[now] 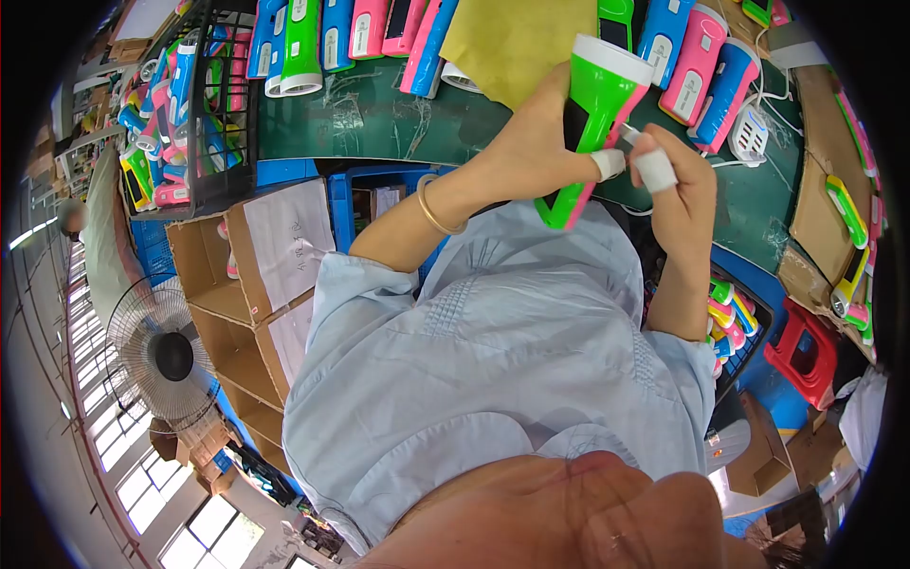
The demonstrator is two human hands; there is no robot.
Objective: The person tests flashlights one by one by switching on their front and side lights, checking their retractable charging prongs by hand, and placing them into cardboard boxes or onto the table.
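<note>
A green and pink flashlight (607,92) with a white head is tilted upright over the near edge of the green work table (365,119). My left hand (545,128) is wrapped round its body, the taped thumb across the front. Against the flashlight's right side, my right hand (687,185) is closed in a pinch, with white tape on a finger. A small pale tip shows at its fingertips; I cannot make out what it is. Behind the flashlight lies a yellow cloth (502,43).
Several blue, pink and green flashlights (697,62) line the table's back. A white multi-port charger (749,137) with cables lies at right. A black basket (223,180) of flashlights stands left, above cardboard compartments (213,270) and a fan (171,356). Another crate of flashlights (730,322) is at lower right.
</note>
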